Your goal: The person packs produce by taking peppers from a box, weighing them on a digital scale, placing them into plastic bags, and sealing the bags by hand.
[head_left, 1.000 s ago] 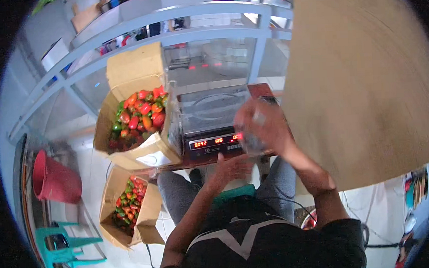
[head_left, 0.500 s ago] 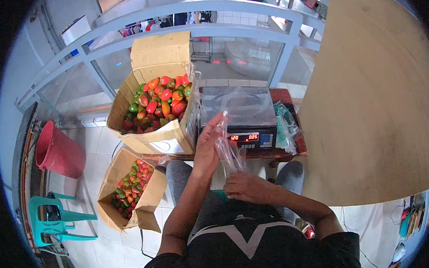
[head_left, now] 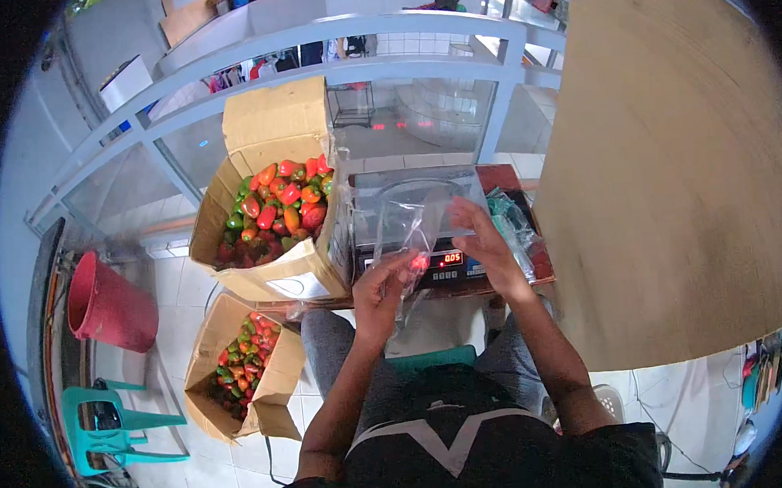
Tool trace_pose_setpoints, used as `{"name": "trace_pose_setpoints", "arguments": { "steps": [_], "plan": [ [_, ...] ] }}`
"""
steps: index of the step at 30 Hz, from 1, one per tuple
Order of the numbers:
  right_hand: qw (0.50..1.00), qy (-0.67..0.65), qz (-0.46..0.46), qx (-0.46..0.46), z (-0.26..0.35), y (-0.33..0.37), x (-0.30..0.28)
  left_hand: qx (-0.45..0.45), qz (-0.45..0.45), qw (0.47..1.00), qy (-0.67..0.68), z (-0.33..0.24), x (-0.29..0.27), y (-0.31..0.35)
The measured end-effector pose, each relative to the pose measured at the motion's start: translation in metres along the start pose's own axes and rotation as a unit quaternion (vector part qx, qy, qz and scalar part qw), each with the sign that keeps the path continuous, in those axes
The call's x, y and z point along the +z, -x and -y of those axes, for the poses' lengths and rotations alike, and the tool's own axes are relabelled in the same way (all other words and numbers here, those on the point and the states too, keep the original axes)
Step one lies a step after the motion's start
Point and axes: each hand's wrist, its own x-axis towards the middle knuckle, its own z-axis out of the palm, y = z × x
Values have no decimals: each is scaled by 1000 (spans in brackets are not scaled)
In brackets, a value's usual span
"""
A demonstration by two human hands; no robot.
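A clear plastic bag [head_left: 419, 228] hangs upright in front of a digital scale [head_left: 380, 196] with a lit red display. My left hand [head_left: 381, 292] pinches the bag low on its near side, fingers closed. Beside the bag's upper right edge is my right hand [head_left: 489, 244], its fingers apart and slightly blurred; whether a fingertip touches the plastic is hard to see. Just left of the scale stands a cardboard box full of red, orange and green bell peppers [head_left: 285, 205].
A smaller carton [head_left: 279, 371] with more peppers sits on the floor at left, near a red bin [head_left: 114, 301] and a green plastic stool [head_left: 111, 422]. Green and clear plastic bags [head_left: 512, 226] lie right of the scale. A tall brown panel [head_left: 668, 188] fills the right side; a railing [head_left: 314, 73] runs behind.
My right hand has risen from the bag's lower end to its upper right. My left hand has moved down along the bag, which now looks flatter and more spread out.
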Motion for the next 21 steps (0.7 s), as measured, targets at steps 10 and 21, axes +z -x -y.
{"name": "trace_pose_setpoints", "arguments": {
  "steps": [10, 21],
  "plan": [
    [974, -197, 96, 61, -7, -15, 6, 77, -41, 993, -74, -4, -5, 4],
    [958, -76, 263, 91, -27, 15, 34, 111, -41, 985, -123, -14, -3, -2]
  ]
}}
